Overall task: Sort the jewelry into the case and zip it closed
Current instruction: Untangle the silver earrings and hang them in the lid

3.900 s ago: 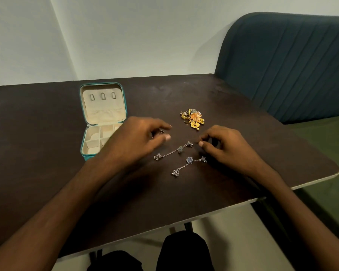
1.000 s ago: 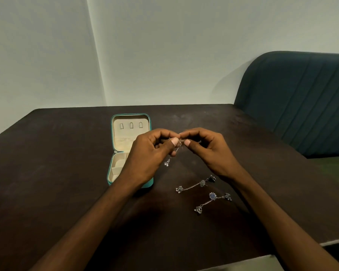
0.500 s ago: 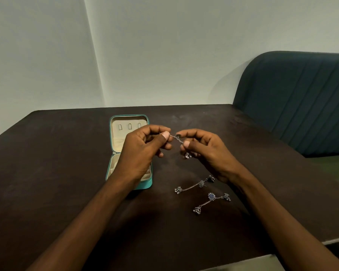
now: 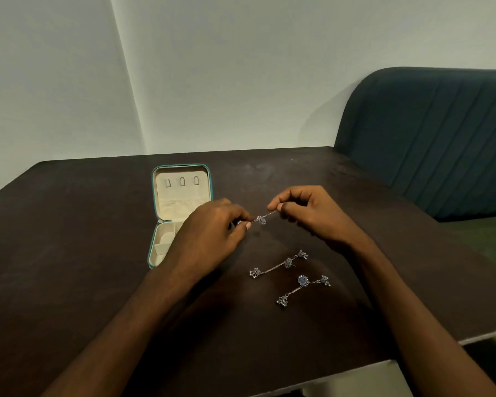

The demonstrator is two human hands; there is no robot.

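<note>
A teal jewelry case lies open on the dark table, its cream lid with three loops at the back and its compartments in front, partly hidden by my left hand. My left hand and my right hand each pinch one end of a silver chain earring, stretched between them above the table. Two more silver chain earrings lie on the table below my hands, one nearer the hands and another closer to me.
A dark teal upholstered seat back stands at the table's right. A pale wall runs behind the table. The table's near edge cuts across the bottom right.
The earring held between my hands has been pulled out straight; my hands moved slightly apart. The gold flower jewelry seen 3.9 s ago is hidden from view.
</note>
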